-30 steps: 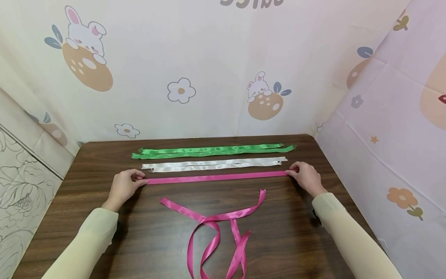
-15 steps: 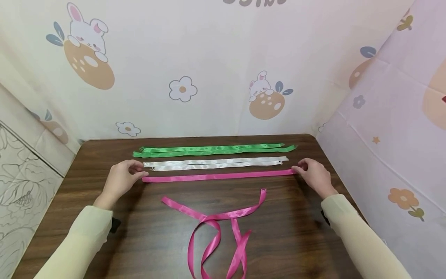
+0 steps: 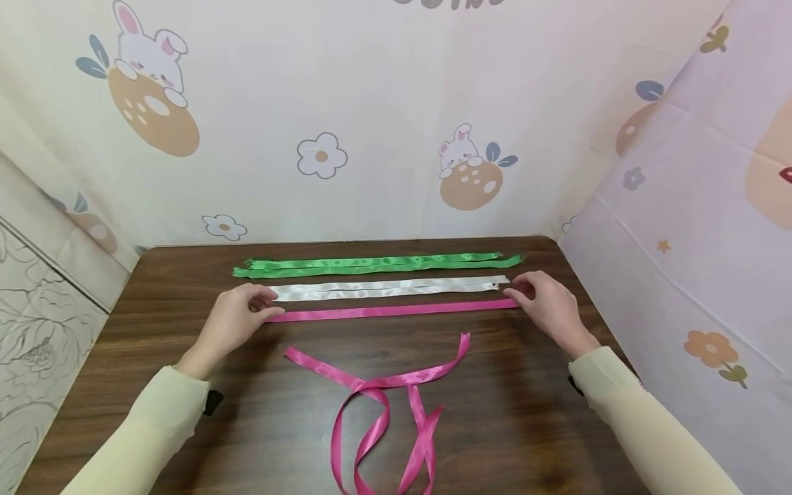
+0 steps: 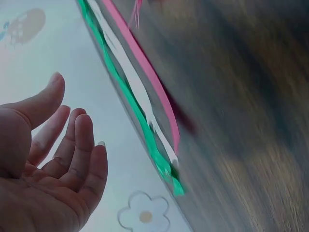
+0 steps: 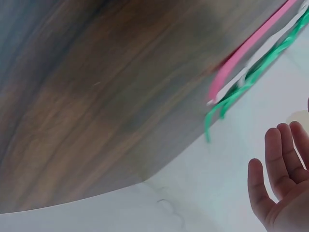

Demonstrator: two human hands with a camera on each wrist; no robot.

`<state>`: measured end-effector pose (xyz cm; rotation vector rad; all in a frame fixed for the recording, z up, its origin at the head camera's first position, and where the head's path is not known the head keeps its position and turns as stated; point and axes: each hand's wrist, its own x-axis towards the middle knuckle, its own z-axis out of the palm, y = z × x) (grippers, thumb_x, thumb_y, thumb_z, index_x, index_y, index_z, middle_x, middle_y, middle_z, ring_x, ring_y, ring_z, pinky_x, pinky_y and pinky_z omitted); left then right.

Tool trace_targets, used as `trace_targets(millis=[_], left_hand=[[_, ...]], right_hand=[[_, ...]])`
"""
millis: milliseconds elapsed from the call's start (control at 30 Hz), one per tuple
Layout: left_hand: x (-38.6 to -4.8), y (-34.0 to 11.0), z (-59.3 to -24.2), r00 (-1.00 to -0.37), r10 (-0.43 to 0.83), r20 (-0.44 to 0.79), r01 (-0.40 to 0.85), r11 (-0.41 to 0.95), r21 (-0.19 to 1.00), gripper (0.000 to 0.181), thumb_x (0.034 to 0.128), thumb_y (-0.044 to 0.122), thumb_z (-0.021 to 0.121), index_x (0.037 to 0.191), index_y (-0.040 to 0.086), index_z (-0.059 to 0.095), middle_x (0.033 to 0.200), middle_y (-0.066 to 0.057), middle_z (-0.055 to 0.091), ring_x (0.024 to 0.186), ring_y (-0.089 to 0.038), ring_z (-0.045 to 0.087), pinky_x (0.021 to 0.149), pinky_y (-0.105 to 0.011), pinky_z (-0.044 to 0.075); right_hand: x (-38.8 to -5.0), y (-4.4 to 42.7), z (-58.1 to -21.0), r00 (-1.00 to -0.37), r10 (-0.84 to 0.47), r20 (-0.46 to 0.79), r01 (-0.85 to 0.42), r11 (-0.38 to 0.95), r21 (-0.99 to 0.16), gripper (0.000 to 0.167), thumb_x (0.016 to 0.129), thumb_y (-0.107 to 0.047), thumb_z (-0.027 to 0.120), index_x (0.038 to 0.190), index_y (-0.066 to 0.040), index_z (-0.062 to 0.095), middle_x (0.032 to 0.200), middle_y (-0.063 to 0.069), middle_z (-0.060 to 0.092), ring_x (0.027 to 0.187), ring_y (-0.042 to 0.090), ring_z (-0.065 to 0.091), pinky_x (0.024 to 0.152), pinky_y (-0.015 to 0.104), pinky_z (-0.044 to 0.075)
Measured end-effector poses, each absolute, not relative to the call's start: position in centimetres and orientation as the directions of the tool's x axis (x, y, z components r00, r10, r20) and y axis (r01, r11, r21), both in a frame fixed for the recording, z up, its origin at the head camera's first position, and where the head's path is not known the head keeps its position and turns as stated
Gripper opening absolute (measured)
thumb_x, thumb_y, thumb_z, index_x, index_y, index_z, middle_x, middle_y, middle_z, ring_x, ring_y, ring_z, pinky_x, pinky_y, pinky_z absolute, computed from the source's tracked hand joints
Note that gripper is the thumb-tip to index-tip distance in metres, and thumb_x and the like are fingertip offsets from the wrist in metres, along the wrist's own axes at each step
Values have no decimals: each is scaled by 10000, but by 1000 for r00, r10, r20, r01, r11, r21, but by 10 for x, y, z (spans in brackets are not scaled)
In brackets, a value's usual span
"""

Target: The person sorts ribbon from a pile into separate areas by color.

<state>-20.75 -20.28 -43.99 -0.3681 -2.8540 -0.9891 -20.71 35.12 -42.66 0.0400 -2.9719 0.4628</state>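
Observation:
A pink satin ribbon (image 3: 396, 311) stretches straight across the table, both its ends loose in the wrist views. My left hand (image 3: 232, 317) hovers by its left end; the left wrist view shows this left hand (image 4: 58, 164) with thumb and fingers apart, holding nothing. By the opposite end is my right hand (image 3: 549, 306). In the right wrist view the right hand (image 5: 285, 188) has loose fingers, away from the ribbon. Just behind lies a doubled white ribbon (image 3: 383, 289), its left tip hidden by my left hand. Farther back is a doubled green ribbon (image 3: 371, 265).
A second, longer pink ribbon (image 3: 377, 433) lies in loose loops at the front middle, running out of view at the bottom. The dark wooden table (image 3: 278, 426) meets a patterned cloth wall (image 3: 383, 206) at the back and another cloth (image 3: 680, 275) on the right.
Both hands first pinched the straight pink ribbon's ends, and now they have let go. The right hand has lifted slightly. Green and white ribbons stayed put.

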Motion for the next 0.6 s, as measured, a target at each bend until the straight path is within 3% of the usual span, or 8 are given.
trace_targets(millis=[233, 433, 600], left_hand=[[-192, -180, -443, -943, 279, 182, 332, 733, 594, 241, 814, 186, 882, 996, 61, 785, 865, -32, 751, 780, -146, 649, 726, -311, 552], [-180, -166, -446, -936, 311, 163, 343, 712, 613, 229, 808, 189, 886, 978, 78, 780, 843, 15, 716, 767, -101, 627, 714, -274, 547], [-171, -156, -449, -922, 361, 140, 366, 693, 621, 227, 817, 210, 881, 980, 90, 777, 839, 60, 698, 769, -60, 613, 723, -264, 552]], right_hand=[[-197, 321, -425, -964, -137, 229, -203, 934, -295, 314, 902, -287, 809, 1098, -51, 742, 1006, 131, 726, 844, 272, 662, 752, 515, 547], [-185, 297, -428, -894, -310, 323, -395, 886, -242, 256, 844, -249, 862, 1015, -90, 759, 882, 34, 707, 772, 173, 650, 692, 412, 552], [-174, 280, -433, -834, -426, 351, -511, 836, -199, 275, 817, -253, 882, 1009, -102, 756, 888, 17, 704, 780, 162, 659, 695, 383, 567]])
